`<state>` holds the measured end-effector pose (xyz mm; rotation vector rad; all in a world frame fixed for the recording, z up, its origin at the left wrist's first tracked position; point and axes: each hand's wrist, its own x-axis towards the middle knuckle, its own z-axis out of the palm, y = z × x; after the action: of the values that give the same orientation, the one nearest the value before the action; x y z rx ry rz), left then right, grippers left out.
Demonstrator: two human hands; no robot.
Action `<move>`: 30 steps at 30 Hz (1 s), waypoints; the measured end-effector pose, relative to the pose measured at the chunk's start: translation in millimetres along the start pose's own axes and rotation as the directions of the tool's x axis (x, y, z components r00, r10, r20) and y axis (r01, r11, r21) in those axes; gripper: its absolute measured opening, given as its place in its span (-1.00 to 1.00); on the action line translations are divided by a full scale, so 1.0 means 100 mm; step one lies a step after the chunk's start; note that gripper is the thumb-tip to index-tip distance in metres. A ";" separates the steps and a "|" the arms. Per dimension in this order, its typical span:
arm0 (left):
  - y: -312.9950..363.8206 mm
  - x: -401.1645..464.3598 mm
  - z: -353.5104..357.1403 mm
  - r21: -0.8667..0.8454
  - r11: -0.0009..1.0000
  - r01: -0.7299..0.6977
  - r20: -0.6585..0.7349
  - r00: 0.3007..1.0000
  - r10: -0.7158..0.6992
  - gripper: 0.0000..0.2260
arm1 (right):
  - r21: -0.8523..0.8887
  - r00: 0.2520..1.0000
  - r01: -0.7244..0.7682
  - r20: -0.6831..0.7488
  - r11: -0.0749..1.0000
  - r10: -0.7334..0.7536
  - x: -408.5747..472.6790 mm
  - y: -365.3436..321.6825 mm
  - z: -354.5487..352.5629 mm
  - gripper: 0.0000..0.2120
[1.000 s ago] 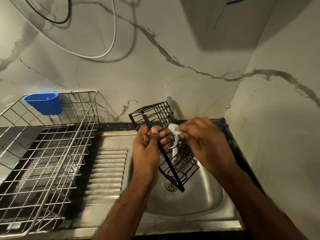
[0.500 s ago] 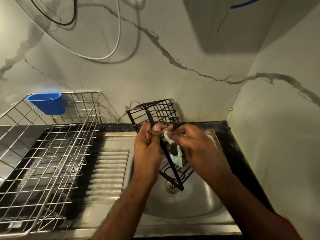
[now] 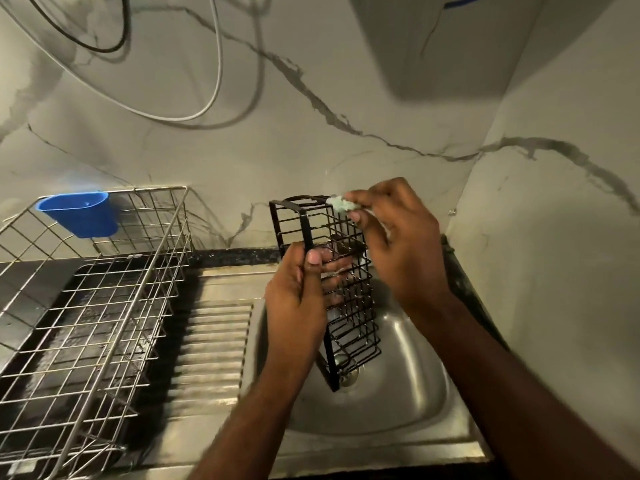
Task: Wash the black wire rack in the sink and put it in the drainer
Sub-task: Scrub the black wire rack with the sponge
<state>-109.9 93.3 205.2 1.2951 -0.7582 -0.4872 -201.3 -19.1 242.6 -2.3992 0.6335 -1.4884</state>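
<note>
Black wire rack (image 3: 346, 289) is under scrubbing above the sink (image 3: 398, 393).

Near the frame centre, the left hand (image 3: 298, 306) has a closed grip on the rack's front bar and keeps it almost upright over the drain. The right hand (image 3: 398, 237) pinches a pale scrub pad (image 3: 341, 203) at the top corner. Judged next: finish scrubbing, rinse, then carry it to the drainer (image 3: 97, 306) at left.
</note>
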 end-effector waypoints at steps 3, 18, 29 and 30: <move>0.01 0.01 0.00 0.047 0.994 -0.096 -0.046 0.994 0.098 -0.77 | -0.023 0.999 0.018 0.034 1.000 -0.017 -0.09 -0.04 0.05 -0.80; -0.05 0.28 -0.11 -0.152 0.988 -0.016 -0.171 0.985 -0.010 -0.73 | 0.007 0.841 0.007 0.542 1.000 -0.010 -0.76 0.24 0.03 -0.82; -0.05 0.39 0.04 -0.222 0.972 -0.072 -0.215 0.976 0.023 -0.75 | -0.049 0.932 0.044 0.361 0.998 -0.023 -0.52 -0.17 0.11 -0.74; -0.04 0.38 0.05 -0.231 0.971 -0.069 -0.210 0.977 0.020 -0.75 | -0.109 0.921 0.104 0.385 0.989 -0.055 -0.54 -0.19 0.14 -0.67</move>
<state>-87.1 62.1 210.3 1.0833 -0.5363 -0.3867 -205.8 23.3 201.6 -2.7373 0.5577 -0.9838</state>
